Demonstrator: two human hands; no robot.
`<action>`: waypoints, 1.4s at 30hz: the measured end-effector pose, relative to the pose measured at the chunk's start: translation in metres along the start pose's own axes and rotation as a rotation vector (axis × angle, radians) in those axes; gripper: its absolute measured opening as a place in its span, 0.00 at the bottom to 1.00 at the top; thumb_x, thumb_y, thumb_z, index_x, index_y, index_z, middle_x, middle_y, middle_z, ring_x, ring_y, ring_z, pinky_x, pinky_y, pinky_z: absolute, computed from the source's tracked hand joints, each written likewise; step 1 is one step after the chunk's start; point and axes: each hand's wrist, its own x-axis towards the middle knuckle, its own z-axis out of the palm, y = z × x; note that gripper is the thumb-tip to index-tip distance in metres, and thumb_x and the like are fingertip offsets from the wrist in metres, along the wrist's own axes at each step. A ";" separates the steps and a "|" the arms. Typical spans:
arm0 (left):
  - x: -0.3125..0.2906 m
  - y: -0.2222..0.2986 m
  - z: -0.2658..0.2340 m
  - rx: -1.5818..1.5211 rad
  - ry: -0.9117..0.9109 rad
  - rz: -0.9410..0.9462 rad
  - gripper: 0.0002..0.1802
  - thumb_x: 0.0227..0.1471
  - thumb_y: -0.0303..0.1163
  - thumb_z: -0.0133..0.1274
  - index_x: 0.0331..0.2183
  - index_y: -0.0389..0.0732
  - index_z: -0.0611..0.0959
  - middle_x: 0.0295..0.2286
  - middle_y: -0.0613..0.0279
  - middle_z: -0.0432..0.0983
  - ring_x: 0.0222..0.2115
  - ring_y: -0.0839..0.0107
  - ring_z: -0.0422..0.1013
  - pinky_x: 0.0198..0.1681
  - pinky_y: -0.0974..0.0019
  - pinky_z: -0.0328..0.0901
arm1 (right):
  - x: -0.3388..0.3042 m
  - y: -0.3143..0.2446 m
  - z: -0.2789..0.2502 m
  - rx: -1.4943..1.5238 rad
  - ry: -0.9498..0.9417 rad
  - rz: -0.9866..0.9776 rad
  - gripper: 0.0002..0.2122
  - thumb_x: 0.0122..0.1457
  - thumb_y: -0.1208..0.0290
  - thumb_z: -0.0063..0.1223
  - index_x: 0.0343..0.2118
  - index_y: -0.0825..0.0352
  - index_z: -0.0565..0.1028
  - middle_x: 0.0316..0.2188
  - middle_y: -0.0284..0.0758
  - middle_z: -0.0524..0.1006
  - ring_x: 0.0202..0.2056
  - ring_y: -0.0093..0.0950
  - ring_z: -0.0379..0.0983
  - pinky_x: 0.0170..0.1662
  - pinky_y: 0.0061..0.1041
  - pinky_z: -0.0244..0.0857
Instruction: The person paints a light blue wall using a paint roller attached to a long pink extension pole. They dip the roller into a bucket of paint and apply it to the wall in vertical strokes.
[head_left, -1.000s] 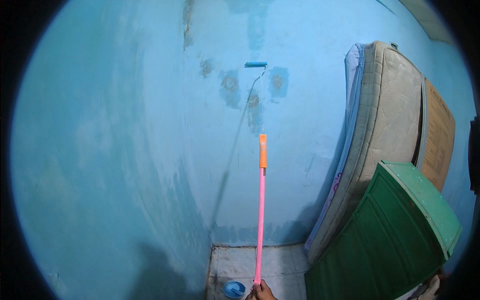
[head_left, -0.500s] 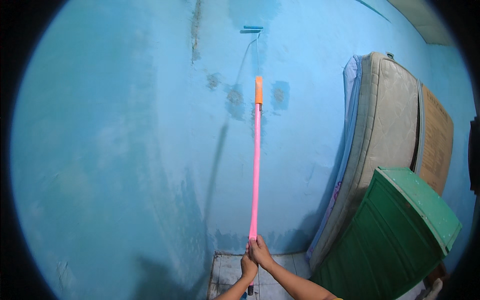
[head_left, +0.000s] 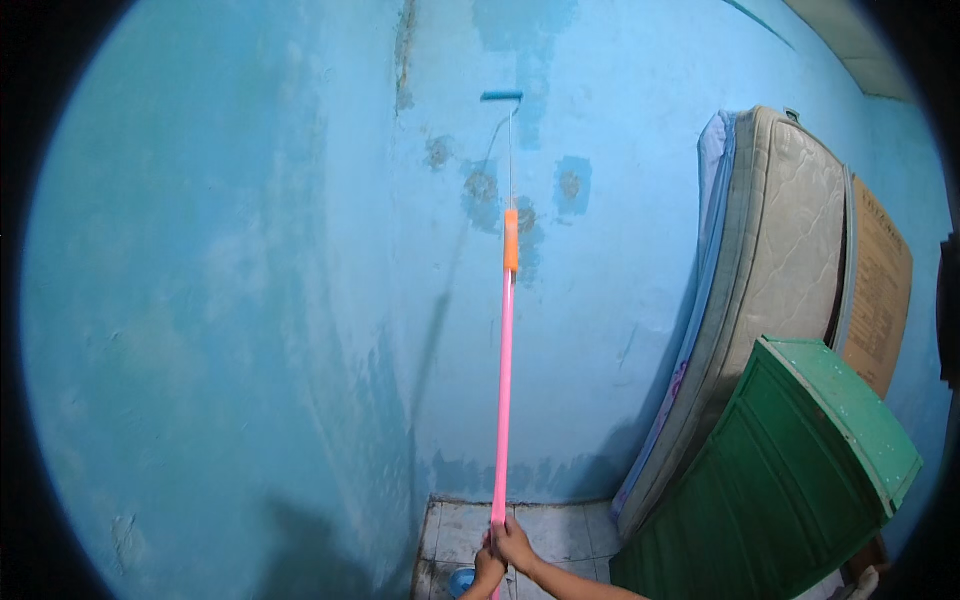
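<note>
Both my hands are closed round the lower part of a long pink pole, low in the head view. My right hand (head_left: 515, 546) grips just above my left hand (head_left: 487, 570). At the pole's upper end is a paint roller (head_left: 502, 97) with a blue sleeve, a thin wire frame and an orange handle (head_left: 511, 240) joined to the pink pole (head_left: 504, 400). The roller lies level at the upper part of the light blue wall (head_left: 620, 230), apparently against it. Darker blue patches (head_left: 572, 186) mark the wall near the roller and its handle.
On the right, a beige mattress (head_left: 795, 200) and a cardboard sheet (head_left: 880, 290) lean upright. In front of them tilts a green cabinet (head_left: 760, 470). A blue round thing (head_left: 461, 581) sits on the tiled floor (head_left: 560, 530) beside my left hand. Another wall (head_left: 200, 300) runs along the left.
The roller has come down the wall and slightly left. My hands and the pole have moved lower with it, and the view has shifted a little.
</note>
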 end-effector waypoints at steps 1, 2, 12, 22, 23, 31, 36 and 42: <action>-0.005 -0.026 0.006 0.002 0.001 -0.029 0.34 0.59 0.59 0.33 0.52 0.40 0.69 0.26 0.40 0.77 0.30 0.44 0.75 0.32 0.50 0.67 | -0.007 0.025 0.002 -0.020 -0.014 -0.023 0.16 0.66 0.58 0.37 0.37 0.70 0.68 0.25 0.38 0.75 0.27 0.28 0.73 0.33 0.30 0.69; -0.011 -0.051 0.011 0.003 0.004 -0.059 0.34 0.59 0.59 0.32 0.52 0.40 0.69 0.25 0.40 0.77 0.30 0.44 0.75 0.32 0.50 0.67 | -0.013 0.054 0.006 -0.039 -0.031 -0.045 0.17 0.66 0.58 0.37 0.37 0.70 0.68 0.25 0.38 0.75 0.27 0.28 0.74 0.33 0.29 0.69; -0.014 -0.043 -0.004 0.018 0.086 0.011 0.36 0.59 0.61 0.30 0.51 0.40 0.70 0.23 0.43 0.77 0.27 0.48 0.76 0.29 0.52 0.67 | -0.031 0.027 0.015 0.082 -0.115 0.054 0.12 0.67 0.65 0.36 0.37 0.71 0.66 0.27 0.37 0.75 0.28 0.26 0.74 0.35 0.27 0.70; 0.060 0.131 -0.073 -0.367 -0.040 -0.036 0.40 0.57 0.67 0.33 0.27 0.37 0.78 0.12 0.66 0.66 0.13 0.73 0.65 0.16 0.67 0.58 | 0.063 -0.138 0.022 0.121 -0.065 -0.126 0.14 0.66 0.61 0.36 0.36 0.70 0.67 0.27 0.39 0.76 0.28 0.30 0.75 0.35 0.31 0.70; 0.060 0.121 -0.071 -0.352 -0.029 -0.044 0.40 0.57 0.67 0.33 0.28 0.37 0.78 0.13 0.66 0.66 0.13 0.73 0.65 0.17 0.67 0.58 | 0.059 -0.134 0.022 0.068 -0.068 -0.142 0.14 0.66 0.61 0.36 0.36 0.70 0.67 0.26 0.39 0.76 0.28 0.30 0.75 0.35 0.31 0.70; -0.004 -0.038 -0.003 -0.049 0.025 -0.086 0.37 0.58 0.64 0.32 0.46 0.41 0.76 0.21 0.46 0.76 0.27 0.52 0.75 0.30 0.56 0.66 | -0.010 0.024 0.014 0.046 -0.053 0.018 0.16 0.67 0.59 0.37 0.38 0.70 0.66 0.26 0.36 0.74 0.27 0.26 0.74 0.32 0.28 0.70; -0.038 -0.081 0.016 -0.095 0.008 -0.132 0.35 0.59 0.62 0.32 0.46 0.41 0.76 0.22 0.44 0.76 0.28 0.49 0.75 0.31 0.55 0.66 | -0.064 0.132 0.008 -0.266 -0.001 0.041 0.23 0.64 0.62 0.41 0.55 0.75 0.62 0.35 0.47 0.76 0.36 0.37 0.73 0.41 0.34 0.68; -0.031 -0.077 0.012 -0.080 0.010 -0.106 0.33 0.60 0.59 0.32 0.47 0.41 0.76 0.24 0.41 0.76 0.30 0.46 0.75 0.32 0.53 0.66 | -0.042 0.133 0.013 -0.115 -0.015 0.063 0.26 0.65 0.62 0.40 0.60 0.74 0.56 0.36 0.49 0.76 0.37 0.37 0.74 0.40 0.34 0.69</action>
